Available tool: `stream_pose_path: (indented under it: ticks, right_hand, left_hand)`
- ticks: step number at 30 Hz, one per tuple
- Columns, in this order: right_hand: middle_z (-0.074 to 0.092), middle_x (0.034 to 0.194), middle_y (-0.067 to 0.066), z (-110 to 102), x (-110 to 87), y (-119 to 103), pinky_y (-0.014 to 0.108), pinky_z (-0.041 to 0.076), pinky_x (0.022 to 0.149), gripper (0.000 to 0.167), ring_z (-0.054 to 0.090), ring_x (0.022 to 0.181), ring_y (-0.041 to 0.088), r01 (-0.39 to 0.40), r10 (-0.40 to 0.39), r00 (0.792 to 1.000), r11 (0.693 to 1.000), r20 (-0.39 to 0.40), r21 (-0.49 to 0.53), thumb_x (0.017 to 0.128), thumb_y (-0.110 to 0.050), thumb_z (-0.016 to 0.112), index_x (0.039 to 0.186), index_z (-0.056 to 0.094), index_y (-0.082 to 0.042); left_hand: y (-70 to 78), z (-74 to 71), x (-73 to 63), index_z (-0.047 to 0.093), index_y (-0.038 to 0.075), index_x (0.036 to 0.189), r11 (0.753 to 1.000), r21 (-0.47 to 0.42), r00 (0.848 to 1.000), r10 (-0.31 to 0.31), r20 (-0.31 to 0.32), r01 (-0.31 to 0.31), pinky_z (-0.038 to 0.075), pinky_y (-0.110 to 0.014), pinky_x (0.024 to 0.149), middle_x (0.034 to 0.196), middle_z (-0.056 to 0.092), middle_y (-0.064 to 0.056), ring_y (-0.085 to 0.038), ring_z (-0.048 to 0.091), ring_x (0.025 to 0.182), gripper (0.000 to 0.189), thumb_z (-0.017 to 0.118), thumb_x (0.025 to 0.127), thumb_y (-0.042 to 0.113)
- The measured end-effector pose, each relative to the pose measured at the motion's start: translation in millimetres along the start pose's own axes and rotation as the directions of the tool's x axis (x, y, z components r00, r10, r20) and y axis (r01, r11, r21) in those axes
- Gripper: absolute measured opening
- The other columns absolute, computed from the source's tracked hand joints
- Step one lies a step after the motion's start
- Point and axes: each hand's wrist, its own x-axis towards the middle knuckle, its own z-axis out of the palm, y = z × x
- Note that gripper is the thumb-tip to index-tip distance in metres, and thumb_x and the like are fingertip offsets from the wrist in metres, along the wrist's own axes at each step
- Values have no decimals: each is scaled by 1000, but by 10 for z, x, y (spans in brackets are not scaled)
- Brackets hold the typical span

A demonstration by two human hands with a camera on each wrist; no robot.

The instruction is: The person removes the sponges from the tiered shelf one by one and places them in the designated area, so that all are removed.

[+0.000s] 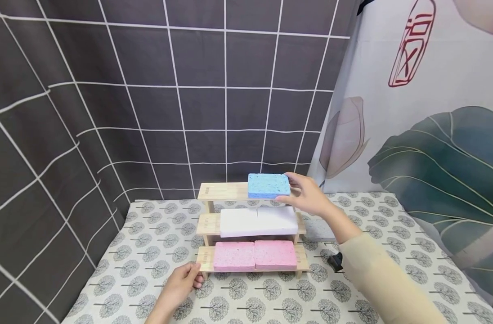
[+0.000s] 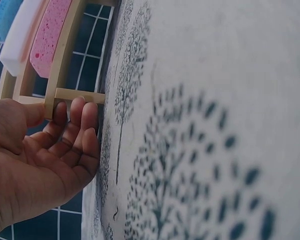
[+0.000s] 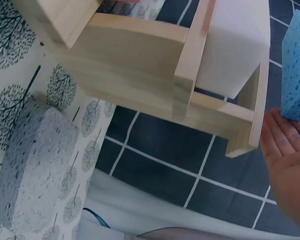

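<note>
A person's 2 bare hands work at a 3-step wooden shelf (image 1: 220,191) on a tree-patterned counter (image 1: 129,292). The right hand (image 1: 307,195) grasps a blue sponge (image 1: 268,184) by its right edge, holding it over the right part of the top step; the right wrist view shows a gap between sponge and wood. The left hand (image 1: 179,282) pinches the left end of the bottom step, thumb on top and fingertips beneath. On the middle step, 2 white sponges (image 1: 238,222) lie side by side; on the bottom step, 2 pink sponges (image 1: 234,255) do the same. A grey speckled sponge (image 1: 318,231) and a small black object (image 1: 336,262) lie right of the shelf. Behind hangs a dark, white-gridded curtain (image 1: 198,108).
</note>
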Motion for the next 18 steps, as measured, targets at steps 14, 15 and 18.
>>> stream_pose_path:
  ticks: [14,15,18]
  right_hand:
    - [61,133,25,-157,-233,159,63,40,107,81,59,122,45,-55,57,998,997,-37,52,82,-30,86,145,47,3]
    - [61,133,25,-170,-249,170,64,40,107,81,59,122,45,-55,57,998,997,-40,50,83,-30,86,146,46,3]
    - [62,132,25,-207,-290,219,65,40,107,81,59,122,45,-48,50,997,998,-54,44,83,-29,85,146,46,4]
  left_hand:
    - [-7,-6,-5,65,1,92,1000,0,1000,4,7,-4,49,-24,64,81,63,-4,-17,59,74,32,47,108,23]
    - [-6,-8,-5,65,1,92,1000,2,1000,4,8,-4,49,-24,64,81,63,-4,-17,59,73,33,47,108,23]
    - [0,-13,-7,65,1,91,1000,6,1000,7,9,-7,49,-24,64,81,63,-4,-17,59,73,33,47,108,23]
